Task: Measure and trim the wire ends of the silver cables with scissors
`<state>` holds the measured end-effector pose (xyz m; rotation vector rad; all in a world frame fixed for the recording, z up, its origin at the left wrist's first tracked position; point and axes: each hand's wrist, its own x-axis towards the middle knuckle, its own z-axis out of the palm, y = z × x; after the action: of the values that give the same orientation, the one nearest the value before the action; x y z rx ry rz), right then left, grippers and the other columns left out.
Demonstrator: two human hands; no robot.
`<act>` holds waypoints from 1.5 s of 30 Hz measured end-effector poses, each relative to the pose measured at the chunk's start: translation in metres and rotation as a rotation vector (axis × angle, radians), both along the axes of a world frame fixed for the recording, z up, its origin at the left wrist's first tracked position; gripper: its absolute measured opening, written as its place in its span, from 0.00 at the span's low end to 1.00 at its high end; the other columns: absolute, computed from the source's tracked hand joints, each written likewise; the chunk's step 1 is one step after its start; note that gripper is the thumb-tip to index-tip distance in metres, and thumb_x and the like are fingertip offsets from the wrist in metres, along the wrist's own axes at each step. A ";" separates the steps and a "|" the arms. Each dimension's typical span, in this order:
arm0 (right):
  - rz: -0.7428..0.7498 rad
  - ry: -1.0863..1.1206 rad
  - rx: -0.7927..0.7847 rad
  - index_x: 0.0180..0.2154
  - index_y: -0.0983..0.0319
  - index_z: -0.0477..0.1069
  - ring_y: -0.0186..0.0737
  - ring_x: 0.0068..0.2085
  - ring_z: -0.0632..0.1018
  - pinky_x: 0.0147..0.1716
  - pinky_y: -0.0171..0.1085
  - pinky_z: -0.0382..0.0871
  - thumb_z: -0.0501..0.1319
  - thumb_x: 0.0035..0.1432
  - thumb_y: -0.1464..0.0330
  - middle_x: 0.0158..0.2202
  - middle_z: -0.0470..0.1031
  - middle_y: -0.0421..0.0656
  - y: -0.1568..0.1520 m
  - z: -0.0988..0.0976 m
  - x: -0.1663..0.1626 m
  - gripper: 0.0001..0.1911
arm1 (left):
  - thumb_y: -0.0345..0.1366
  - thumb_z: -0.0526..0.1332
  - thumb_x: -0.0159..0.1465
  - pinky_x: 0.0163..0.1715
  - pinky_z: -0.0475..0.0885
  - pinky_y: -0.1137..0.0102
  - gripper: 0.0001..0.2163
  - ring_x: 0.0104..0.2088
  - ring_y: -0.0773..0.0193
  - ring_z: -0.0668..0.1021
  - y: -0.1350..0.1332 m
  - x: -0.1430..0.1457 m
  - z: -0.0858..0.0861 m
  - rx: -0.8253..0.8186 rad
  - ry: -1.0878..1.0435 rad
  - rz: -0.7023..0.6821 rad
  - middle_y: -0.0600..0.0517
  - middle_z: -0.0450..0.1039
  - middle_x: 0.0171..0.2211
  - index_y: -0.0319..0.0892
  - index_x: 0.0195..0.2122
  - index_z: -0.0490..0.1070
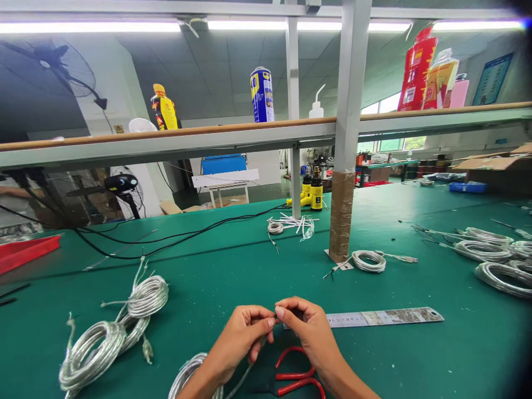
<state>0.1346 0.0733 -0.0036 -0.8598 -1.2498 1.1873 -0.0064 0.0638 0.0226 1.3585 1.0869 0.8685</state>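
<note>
My left hand is closed around a clear-sheathed silvery cable, which runs down from the fingers beside its coil. Fingertip to fingertip with it, my right hand pinches the cable's end, where only a small dark bit shows; the rest is hidden by the fingers. Below the right hand lie red-handled scissors, their blades hardly visible. A steel ruler lies flat to the right, its left end passing behind the right hand.
Coiled cables lie at the left and the right; a single coil sits by the taped post. Yellow heat guns stand farther back, with black cords crossing the green table. A shelf with bottles spans above.
</note>
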 end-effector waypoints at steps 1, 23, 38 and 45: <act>-0.016 -0.007 0.006 0.25 0.64 0.73 0.36 0.28 0.70 0.29 0.34 0.62 0.64 0.42 0.60 0.25 0.72 0.42 0.000 -0.001 0.000 0.12 | 0.44 0.59 0.52 0.09 0.47 0.78 0.14 0.08 0.78 0.57 0.000 0.000 0.001 0.022 0.026 0.008 0.56 0.67 0.16 0.36 0.29 0.72; 0.201 -0.286 -0.034 0.21 0.65 0.66 0.27 0.19 0.57 0.17 0.28 0.49 0.58 0.46 0.57 0.16 0.57 0.34 0.004 0.009 0.011 0.17 | 0.46 0.62 0.49 0.15 0.44 0.75 0.15 0.15 0.74 0.51 0.000 0.004 0.003 0.133 -0.126 0.168 0.61 0.53 0.12 0.36 0.24 0.71; 0.288 -1.500 0.309 0.30 0.62 0.70 0.46 0.33 0.72 0.33 0.38 0.56 0.60 0.35 0.76 0.30 0.74 0.46 -0.023 0.014 0.001 0.13 | 0.46 0.61 0.49 0.15 0.41 0.75 0.15 0.15 0.74 0.49 0.003 0.000 0.000 0.165 -0.160 0.206 0.62 0.47 0.13 0.36 0.26 0.73; -0.190 -1.443 0.267 0.26 0.64 0.69 0.46 0.34 0.71 0.31 0.38 0.55 0.53 0.41 0.78 0.29 0.73 0.48 -0.005 0.015 0.015 0.08 | 0.44 0.61 0.51 0.15 0.41 0.75 0.14 0.15 0.74 0.48 0.004 -0.002 0.000 0.155 -0.178 0.234 0.62 0.46 0.13 0.36 0.26 0.72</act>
<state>0.1496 0.0684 0.0111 -1.6580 -2.2814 0.0530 -0.0086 0.0677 0.0226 1.2680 1.0703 1.2431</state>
